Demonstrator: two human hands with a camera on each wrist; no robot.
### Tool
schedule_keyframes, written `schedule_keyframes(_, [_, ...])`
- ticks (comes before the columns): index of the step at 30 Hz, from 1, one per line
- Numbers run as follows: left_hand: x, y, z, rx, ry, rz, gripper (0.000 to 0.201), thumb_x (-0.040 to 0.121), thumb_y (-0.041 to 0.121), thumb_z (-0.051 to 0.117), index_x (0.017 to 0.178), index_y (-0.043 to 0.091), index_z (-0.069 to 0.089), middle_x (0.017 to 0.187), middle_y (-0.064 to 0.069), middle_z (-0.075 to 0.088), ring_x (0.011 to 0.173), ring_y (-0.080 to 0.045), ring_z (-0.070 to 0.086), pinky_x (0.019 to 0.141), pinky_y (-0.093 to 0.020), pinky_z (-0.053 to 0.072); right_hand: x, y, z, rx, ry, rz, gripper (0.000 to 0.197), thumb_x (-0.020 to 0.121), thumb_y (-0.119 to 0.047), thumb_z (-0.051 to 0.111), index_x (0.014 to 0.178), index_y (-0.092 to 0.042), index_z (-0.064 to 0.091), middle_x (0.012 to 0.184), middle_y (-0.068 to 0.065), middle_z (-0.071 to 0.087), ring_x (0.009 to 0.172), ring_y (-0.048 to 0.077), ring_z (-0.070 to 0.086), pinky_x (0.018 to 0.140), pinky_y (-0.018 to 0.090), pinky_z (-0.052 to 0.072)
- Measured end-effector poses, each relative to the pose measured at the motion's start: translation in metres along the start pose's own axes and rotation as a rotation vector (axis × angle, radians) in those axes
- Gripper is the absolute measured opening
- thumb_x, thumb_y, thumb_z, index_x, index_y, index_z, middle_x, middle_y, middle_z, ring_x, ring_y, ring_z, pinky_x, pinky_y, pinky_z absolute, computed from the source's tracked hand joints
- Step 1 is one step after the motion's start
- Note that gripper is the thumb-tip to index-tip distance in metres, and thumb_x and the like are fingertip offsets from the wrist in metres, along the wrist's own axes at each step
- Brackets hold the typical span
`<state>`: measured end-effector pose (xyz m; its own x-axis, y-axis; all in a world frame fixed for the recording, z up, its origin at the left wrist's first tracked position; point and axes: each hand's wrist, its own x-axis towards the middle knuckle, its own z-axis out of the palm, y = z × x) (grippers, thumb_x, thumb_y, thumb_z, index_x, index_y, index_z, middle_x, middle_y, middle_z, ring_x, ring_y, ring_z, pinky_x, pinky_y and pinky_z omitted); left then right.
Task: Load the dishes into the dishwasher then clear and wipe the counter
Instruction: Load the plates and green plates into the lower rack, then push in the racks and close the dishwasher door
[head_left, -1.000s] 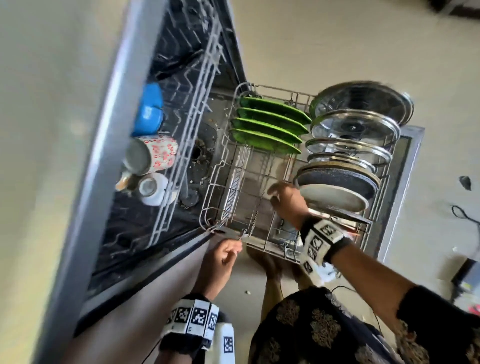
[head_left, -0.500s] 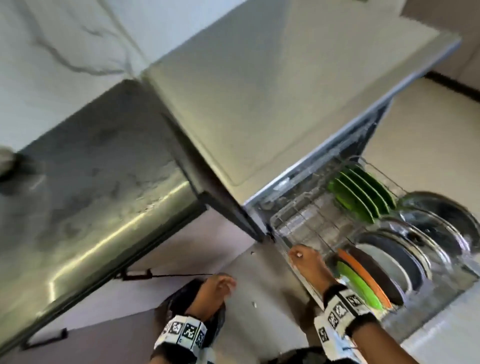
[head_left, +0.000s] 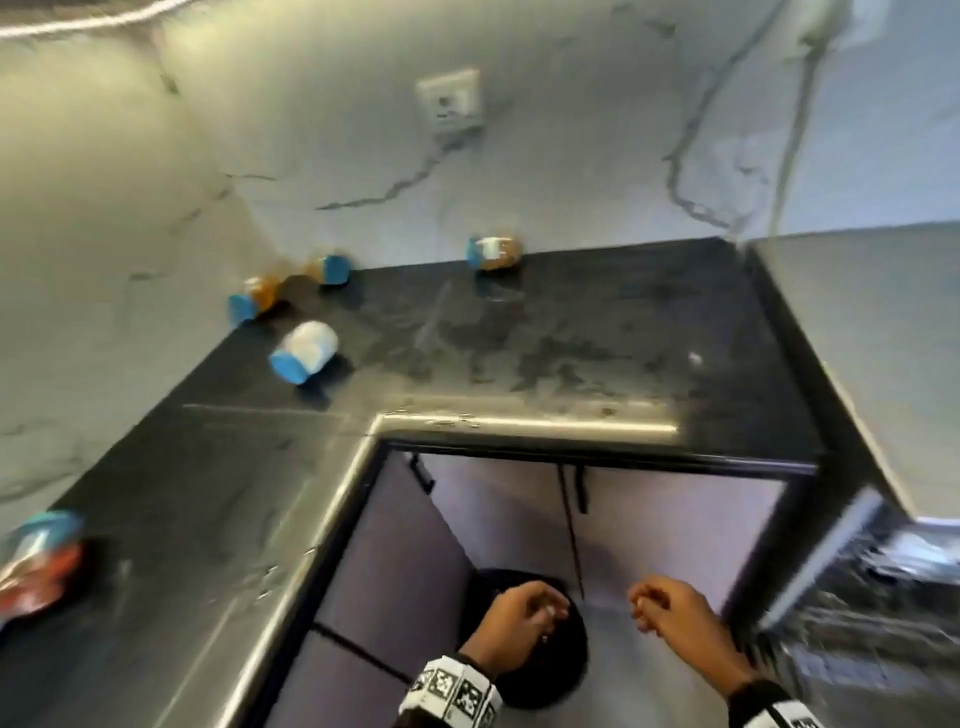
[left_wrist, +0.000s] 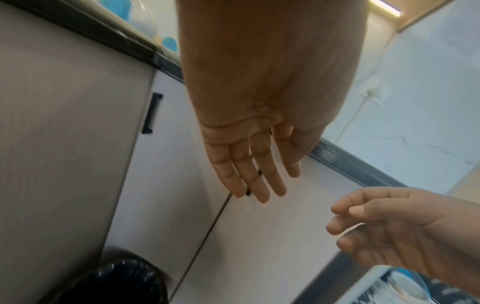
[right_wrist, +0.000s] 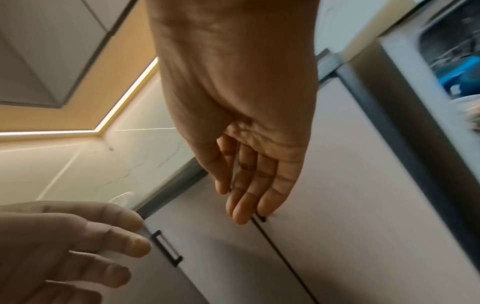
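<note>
Both hands empty, fingers loose: left hand (head_left: 519, 621) at 6 o'clock in the head view, right hand (head_left: 675, 613) just beside it toward 5, not touching. Wrist views confirm relaxed, near-straight fingers (left_wrist: 249, 174), nothing held. Counter (head_left: 571, 332) fills mid-frame, L-shaped, dark. On it: three blue-lidded jars (head_left: 493, 254) along the wall from 12 to 10 o'clock, a white tub (head_left: 306, 351) near 10, all motion-blurred, labels unreadable. A packet (head_left: 36, 561) at 8 o'clock is cut off by the frame and smeared. Dishwasher (head_left: 872, 597) at 4 o'clock, open, only a blurred rack edge visible; contents not legible. Black bin (head_left: 561, 670) partly hidden behind the left hand.
</note>
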<state>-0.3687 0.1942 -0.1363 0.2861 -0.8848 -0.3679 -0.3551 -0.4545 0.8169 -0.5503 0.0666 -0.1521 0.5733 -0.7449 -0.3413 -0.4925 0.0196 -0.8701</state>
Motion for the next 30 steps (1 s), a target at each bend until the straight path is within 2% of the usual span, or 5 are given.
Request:
schedule_keyframes(16, [-0.132, -0.068, -0.097, -0.23, 0.442, -0.105, 0.024, 0.079, 0.012, 0.046, 0.088, 0.017, 0.067, 0.077, 0.013, 0.063, 0.078, -0.012, 0.058, 0.083, -0.037, 0.051, 0.002, -0.119, 0.153, -0.265, -0.467, -0.262, 0.022, 0.088, 0.003, 0.053, 0.078, -0.011, 0.066, 0.073, 0.004, 0.07, 0.058, 0.01, 0.064, 0.059, 0.019, 0.047])
schedule_keyframes(20, [-0.129, -0.07, -0.094, -0.21, 0.409, -0.11, 0.023, 0.086, 0.001, 0.046, 0.098, 0.005, 0.066, 0.078, 0.009, 0.064, 0.066, 0.0, 0.056, 0.081, -0.029, 0.051, -0.009, -0.121, 0.159, -0.248, -0.502, -0.253, 0.024, 0.088, 0.006, 0.051, 0.076, -0.011, 0.063, 0.074, 0.006, 0.068, 0.053, 0.005, 0.06, 0.05, 0.012, 0.042])
schedule_keyframes(24, [-0.106, -0.063, -0.076, -0.167, 0.288, -0.095, 0.027, 0.078, 0.008, 0.046, 0.078, 0.03, 0.062, 0.076, 0.012, 0.064, 0.082, -0.019, 0.06, 0.087, -0.044, 0.053, -0.018, -0.104, 0.138, -0.208, -0.413, -0.215, 0.028, 0.087, 0.008, 0.051, 0.074, -0.014, 0.061, 0.071, 0.004, 0.066, 0.048, -0.002, 0.058, 0.048, 0.009, 0.041])
schedule_keyframes(27, [-0.077, -0.044, -0.056, -0.095, 0.167, -0.043, 0.029, 0.083, -0.005, 0.045, 0.091, 0.014, 0.065, 0.084, -0.005, 0.067, 0.085, -0.023, 0.062, 0.087, -0.044, 0.052, -0.023, -0.088, 0.106, -0.153, -0.298, -0.159, 0.031, 0.086, 0.012, 0.049, 0.072, -0.014, 0.059, 0.068, 0.004, 0.063, 0.045, -0.003, 0.056, 0.046, 0.008, 0.04])
schedule_keyframes(30, [-0.047, -0.02, -0.029, -0.004, 0.053, 0.037, 0.026, 0.084, -0.007, 0.046, 0.099, 0.001, 0.065, 0.097, -0.018, 0.069, 0.068, 0.004, 0.061, 0.086, -0.036, 0.052, -0.032, -0.067, 0.068, -0.103, -0.173, -0.108, 0.03, 0.084, 0.015, 0.047, 0.073, -0.011, 0.058, 0.066, 0.004, 0.06, 0.044, -0.006, 0.054, 0.047, 0.006, 0.039])
